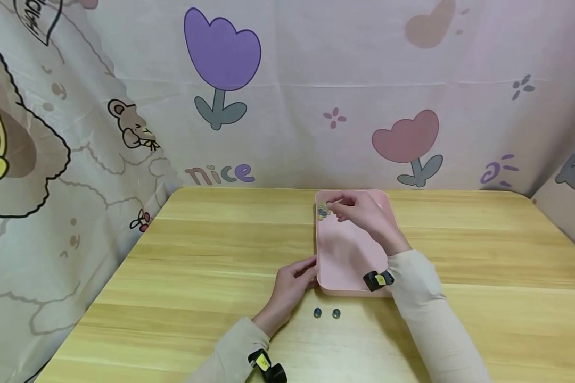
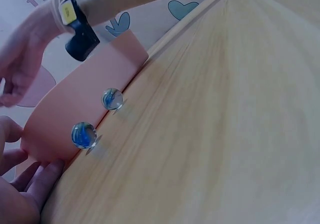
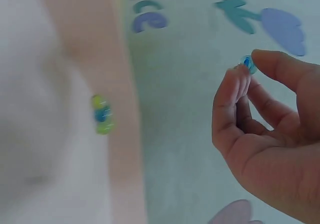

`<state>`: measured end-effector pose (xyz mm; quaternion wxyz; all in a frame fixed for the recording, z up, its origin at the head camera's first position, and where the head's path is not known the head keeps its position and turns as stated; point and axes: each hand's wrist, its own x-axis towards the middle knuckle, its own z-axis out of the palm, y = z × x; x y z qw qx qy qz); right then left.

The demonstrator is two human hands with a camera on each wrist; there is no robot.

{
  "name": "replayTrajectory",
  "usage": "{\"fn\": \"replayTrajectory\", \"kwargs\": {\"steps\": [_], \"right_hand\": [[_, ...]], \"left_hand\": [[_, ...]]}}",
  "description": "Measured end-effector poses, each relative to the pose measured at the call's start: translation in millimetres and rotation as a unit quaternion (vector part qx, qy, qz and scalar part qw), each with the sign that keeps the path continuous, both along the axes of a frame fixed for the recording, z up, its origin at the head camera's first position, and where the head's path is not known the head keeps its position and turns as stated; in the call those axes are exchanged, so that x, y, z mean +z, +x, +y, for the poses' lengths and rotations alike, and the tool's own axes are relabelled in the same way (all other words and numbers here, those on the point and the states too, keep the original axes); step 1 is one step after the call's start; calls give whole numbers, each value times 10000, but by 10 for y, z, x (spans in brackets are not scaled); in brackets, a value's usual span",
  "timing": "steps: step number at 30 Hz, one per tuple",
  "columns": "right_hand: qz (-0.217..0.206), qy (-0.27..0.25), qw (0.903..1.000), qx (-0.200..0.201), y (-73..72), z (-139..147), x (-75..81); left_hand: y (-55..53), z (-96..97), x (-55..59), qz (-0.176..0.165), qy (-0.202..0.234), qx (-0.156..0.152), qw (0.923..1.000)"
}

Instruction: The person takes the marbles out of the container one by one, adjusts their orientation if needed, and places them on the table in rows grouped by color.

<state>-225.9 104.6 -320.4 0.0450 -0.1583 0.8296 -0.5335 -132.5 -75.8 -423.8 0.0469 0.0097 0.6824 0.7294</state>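
One right hand [image 1: 361, 214] pinched a round, blue-tinted glass marble [image 3: 248, 63] above the rectangular pink tray [image 1: 335, 271] — the left hand [image 1: 289, 287], fingers extended, touched its side.

Your right hand [image 1: 361, 213] and sleeve [image 1: 426, 298] cover part of the tray [image 1: 342, 250]; its fingers [image 3: 235, 86] partly hide the pinched marble [image 3: 247, 62]. The far left pile of marbles [image 1: 322, 212] is too small for you to count, blurred in the right wrist view. Your left hand [image 1: 289, 287] is cut off in its wrist view.
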Motion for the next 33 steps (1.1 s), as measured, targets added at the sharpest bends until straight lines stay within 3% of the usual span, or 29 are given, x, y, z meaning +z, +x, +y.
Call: {"fn": "replayTrajectory", "kwargs": {"steps": [11, 20, 28, 30, 33], "right_hand": [[684, 209, 9972, -231, 89, 91, 47], [1648, 286, 9844, -543, 124, 67, -22], [1375, -448, 9891, -264, 213, 85, 1], [1535, -503, 9866, -238, 231, 105, -2], [1438, -443, 9884, -215, 283, 143, -29]], "left_hand": [[-47, 40, 4, 8, -64, -21, 10000], [-47, -1, -4, 17, -130, 1, 9999], [-69, -16, -1, 21, -117, 21, 9999], [-62, -10, 4, -30, -60, 10, 10000], [-49, 0, -8, -51, -31, 11, 10000]]}}
